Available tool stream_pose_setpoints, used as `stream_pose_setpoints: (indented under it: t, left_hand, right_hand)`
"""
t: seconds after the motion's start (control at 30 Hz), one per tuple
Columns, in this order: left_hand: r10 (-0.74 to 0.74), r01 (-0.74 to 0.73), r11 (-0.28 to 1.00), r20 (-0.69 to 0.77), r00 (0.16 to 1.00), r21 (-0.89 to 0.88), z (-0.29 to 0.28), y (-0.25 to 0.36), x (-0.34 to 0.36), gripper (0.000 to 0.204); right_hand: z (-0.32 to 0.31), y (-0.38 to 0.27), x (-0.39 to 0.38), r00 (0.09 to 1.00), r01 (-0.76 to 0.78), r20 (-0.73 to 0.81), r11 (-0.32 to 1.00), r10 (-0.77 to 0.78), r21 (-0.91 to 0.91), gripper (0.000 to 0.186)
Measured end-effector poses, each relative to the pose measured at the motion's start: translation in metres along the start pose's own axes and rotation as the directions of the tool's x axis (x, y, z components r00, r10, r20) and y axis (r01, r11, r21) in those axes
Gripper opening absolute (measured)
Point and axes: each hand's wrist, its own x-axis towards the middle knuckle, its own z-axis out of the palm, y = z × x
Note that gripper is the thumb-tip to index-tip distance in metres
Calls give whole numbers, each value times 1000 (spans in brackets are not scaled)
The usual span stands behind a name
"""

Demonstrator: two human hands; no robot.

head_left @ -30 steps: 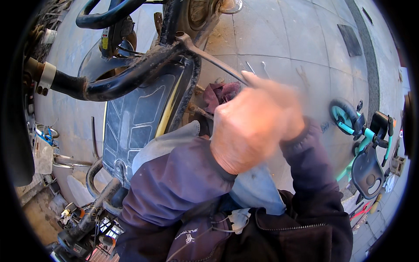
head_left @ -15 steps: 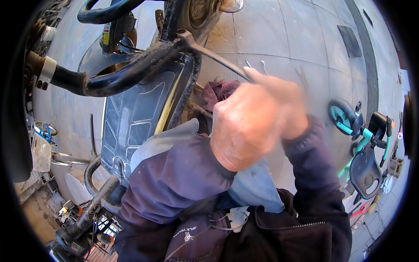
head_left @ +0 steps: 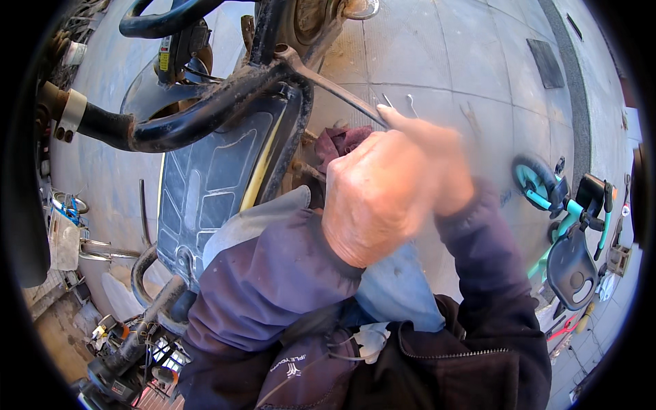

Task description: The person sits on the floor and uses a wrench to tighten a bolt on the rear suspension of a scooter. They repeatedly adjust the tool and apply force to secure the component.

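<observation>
A long rusty spanner [head_left: 336, 90] has its ring end at the joint of a black tubular vehicle frame [head_left: 198, 119]. Its handle slants down to the right into my hands. My left hand [head_left: 369, 199] is closed in a fist at the handle's near end, back of the hand up. Close against it, my right hand [head_left: 441, 154] wraps the same handle, thumb along the shaft and partly smeared by motion. What lies inside the fingers is hidden. Below the frame is a dark ribbed footboard [head_left: 208, 174] with a yellow edge.
A maroon cloth [head_left: 336, 145] lies beyond my fist, beside the frame. A turquoise child's balance bike [head_left: 570, 225] is at the right. On the paved floor lie thin metal tools [head_left: 411, 102] and a dark flat plate [head_left: 545, 63]. Handlebars [head_left: 130, 348] stand at lower left.
Both hands have shifted slightly to the left with the spanner's handle. The ring end remains at the frame joint.
</observation>
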Motion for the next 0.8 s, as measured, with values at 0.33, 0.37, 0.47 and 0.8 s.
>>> stream_pose_setpoints:
  t: [0.33,0.37,0.47,0.8]
  left_hand:
    - [41,-41,999,-42,998,-3,6,-4,0,10]
    - [23,-23,1000,-33,999,2,6,-3,1,10]
    - [-4,4,1000,-10,1000,13,3,-3,1,9]
    - [35,-34,999,-24,999,35,4,-3,0,9]
  right_hand:
    - [-4,-5,8,999,9,41,992,-3,-128,53]
    - [-3,0,12,999,19,44,991,-13,-131,53]
    - [1,11,9,999,41,26,998,-41,-36,54]
    - [-10,-5,8,997,21,73,989,-10,-147,52]
